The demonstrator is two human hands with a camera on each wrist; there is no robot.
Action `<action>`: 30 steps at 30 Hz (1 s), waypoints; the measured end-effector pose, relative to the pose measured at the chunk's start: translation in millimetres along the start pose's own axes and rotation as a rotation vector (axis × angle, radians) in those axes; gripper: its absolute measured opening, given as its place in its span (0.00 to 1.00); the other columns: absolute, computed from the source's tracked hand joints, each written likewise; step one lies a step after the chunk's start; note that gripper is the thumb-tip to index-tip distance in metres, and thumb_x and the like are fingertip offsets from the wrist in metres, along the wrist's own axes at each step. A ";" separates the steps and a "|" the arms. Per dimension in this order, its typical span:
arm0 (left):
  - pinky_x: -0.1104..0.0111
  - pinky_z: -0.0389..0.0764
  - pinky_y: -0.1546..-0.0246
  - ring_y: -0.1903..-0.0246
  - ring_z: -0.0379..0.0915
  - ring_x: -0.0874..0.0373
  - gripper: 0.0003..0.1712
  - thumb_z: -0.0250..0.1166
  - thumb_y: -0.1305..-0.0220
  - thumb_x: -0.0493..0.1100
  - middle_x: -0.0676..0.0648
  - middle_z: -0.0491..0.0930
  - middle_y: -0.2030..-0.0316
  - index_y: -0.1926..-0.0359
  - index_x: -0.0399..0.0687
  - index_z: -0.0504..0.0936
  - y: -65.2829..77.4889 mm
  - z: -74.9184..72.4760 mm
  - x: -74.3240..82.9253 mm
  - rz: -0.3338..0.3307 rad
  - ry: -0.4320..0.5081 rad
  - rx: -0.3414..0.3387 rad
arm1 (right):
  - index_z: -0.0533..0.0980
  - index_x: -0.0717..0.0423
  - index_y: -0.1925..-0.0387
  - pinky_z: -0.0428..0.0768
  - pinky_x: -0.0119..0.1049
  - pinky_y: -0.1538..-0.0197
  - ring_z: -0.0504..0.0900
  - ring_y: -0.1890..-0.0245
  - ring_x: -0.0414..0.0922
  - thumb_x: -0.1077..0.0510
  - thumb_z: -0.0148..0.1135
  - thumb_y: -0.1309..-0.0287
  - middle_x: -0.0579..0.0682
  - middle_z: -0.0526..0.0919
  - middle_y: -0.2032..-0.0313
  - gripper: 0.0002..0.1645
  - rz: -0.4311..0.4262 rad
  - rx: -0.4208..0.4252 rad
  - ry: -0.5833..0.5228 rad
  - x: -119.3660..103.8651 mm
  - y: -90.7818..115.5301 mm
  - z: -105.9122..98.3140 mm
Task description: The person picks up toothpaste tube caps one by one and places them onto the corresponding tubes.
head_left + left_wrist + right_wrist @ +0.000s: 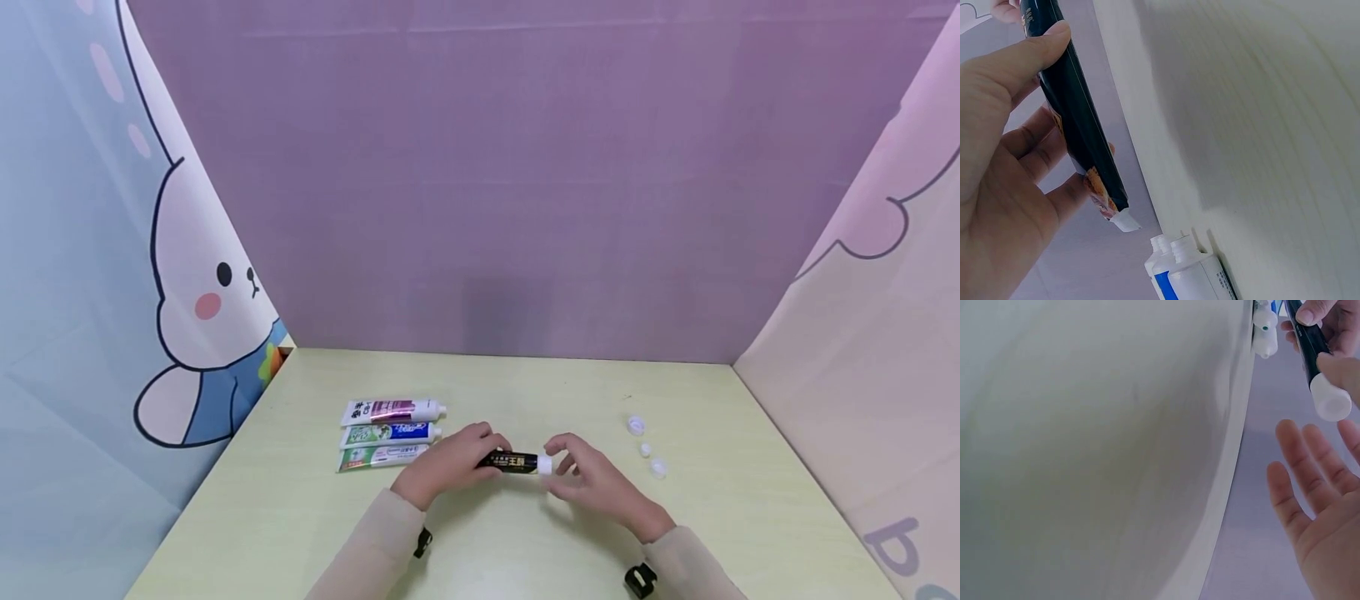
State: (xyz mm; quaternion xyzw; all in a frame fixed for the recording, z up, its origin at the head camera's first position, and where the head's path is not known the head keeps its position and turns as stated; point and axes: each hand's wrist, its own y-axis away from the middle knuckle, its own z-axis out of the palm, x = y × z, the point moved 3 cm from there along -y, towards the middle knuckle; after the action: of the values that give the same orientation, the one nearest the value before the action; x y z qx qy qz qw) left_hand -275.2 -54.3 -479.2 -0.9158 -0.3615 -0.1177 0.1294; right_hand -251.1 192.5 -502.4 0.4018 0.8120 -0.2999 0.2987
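- Two hands meet over the middle of the table (300,517), near its front edge, around a black toothpaste tube (513,462) held just above the surface.
- Left hand (442,462): thumb and curled fingers wrap the crimped end of the black tube, as the left wrist view shows.
- Right hand (592,479): thumb and forefinger appear to pinch the white cap (545,465) at the tube's other end, while the remaining fingers lie spread and relaxed.
- Judged from how things lie, three tubes look finished: a pink-and-white tube (393,410), a blue-and-green tube (390,433) and a green-and-white tube (382,455) lie side by side in a row towards the left edge, nozzles bare.
- Three loose white caps (647,446) sit well apart from them, towards the right edge.
- So the black tube, its cap on, seems to be the last one left to uncap; whether the cap is already loosened cannot be told.
- Nothing stands between the hands and the loose caps; cartoon-printed cloth walls (112,250) close in the table on three sides.
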 end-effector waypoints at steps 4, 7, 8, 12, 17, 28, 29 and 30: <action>0.73 0.77 0.59 0.64 0.69 0.66 0.18 0.68 0.33 0.51 0.55 0.75 0.58 0.44 0.56 0.81 0.5 0.1 0.9 -0.003 0.000 0.004 | 0.71 0.54 0.49 0.82 0.37 0.56 0.81 0.60 0.41 0.57 0.73 0.41 0.44 0.77 0.52 0.24 -0.070 0.029 0.025 -0.4 0.3 0.6; 0.72 0.77 0.59 0.64 0.69 0.66 0.18 0.68 0.33 0.51 0.55 0.75 0.58 0.44 0.56 0.81 0.4 -0.1 1.0 -0.003 -0.004 0.007 | 0.70 0.51 0.52 0.82 0.37 0.57 0.81 0.61 0.41 0.60 0.74 0.43 0.42 0.76 0.55 0.23 -0.096 0.039 0.030 -0.9 0.2 0.9; 0.72 0.77 0.59 0.64 0.69 0.66 0.18 0.68 0.33 0.51 0.55 0.75 0.58 0.44 0.56 0.81 0.4 -0.2 1.0 -0.003 -0.005 0.008 | 0.69 0.50 0.53 0.82 0.37 0.57 0.81 0.61 0.41 0.61 0.74 0.43 0.42 0.75 0.55 0.23 -0.102 0.040 0.031 -1.4 0.1 1.0; 0.73 0.76 0.59 0.64 0.68 0.66 0.18 0.67 0.32 0.51 0.55 0.75 0.58 0.44 0.56 0.81 -0.1 -0.6 1.0 0.001 -0.008 0.010 | 0.69 0.50 0.55 0.82 0.36 0.57 0.81 0.62 0.41 0.64 0.74 0.45 0.42 0.75 0.56 0.23 -0.111 0.042 0.028 -3.3 -0.6 1.1; 0.73 0.76 0.60 0.64 0.68 0.66 0.18 0.67 0.32 0.51 0.55 0.74 0.59 0.44 0.56 0.81 -0.5 -0.9 1.6 0.005 -0.009 0.009 | 0.69 0.51 0.56 0.82 0.35 0.59 0.81 0.63 0.40 0.66 0.73 0.45 0.43 0.75 0.56 0.22 -0.115 0.045 0.035 -3.9 -1.1 1.4; 0.73 0.76 0.61 0.65 0.68 0.66 0.17 0.66 0.32 0.52 0.56 0.74 0.59 0.44 0.57 0.81 0.2 0.8 1.4 0.003 -0.019 0.015 | 0.69 0.48 0.56 0.82 0.35 0.61 0.81 0.64 0.40 0.63 0.71 0.40 0.41 0.75 0.58 0.19 -0.094 0.033 0.035 -0.8 -0.9 3.2; 0.73 0.76 0.62 0.65 0.68 0.66 0.17 0.66 0.32 0.52 0.56 0.74 0.59 0.44 0.57 0.81 0.4 0.6 1.5 0.001 -0.020 0.016 | 0.69 0.47 0.55 0.82 0.34 0.61 0.81 0.64 0.40 0.62 0.70 0.39 0.41 0.75 0.58 0.18 -0.083 0.031 0.038 -0.7 -0.9 3.2; 0.73 0.76 0.61 0.65 0.68 0.67 0.17 0.66 0.32 0.52 0.56 0.74 0.59 0.44 0.57 0.81 0.6 0.4 1.6 0.000 -0.019 0.017 | 0.69 0.46 0.55 0.82 0.34 0.61 0.81 0.64 0.40 0.61 0.70 0.39 0.40 0.75 0.58 0.18 -0.072 0.028 0.039 -0.8 -0.8 3.2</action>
State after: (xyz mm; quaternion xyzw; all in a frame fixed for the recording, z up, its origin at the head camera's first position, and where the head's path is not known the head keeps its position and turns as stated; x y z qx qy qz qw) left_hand -273.6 -53.6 -479.1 -0.9158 -0.3636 -0.1061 0.1335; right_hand -250.7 189.4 -503.7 0.3823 0.8274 -0.3137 0.2661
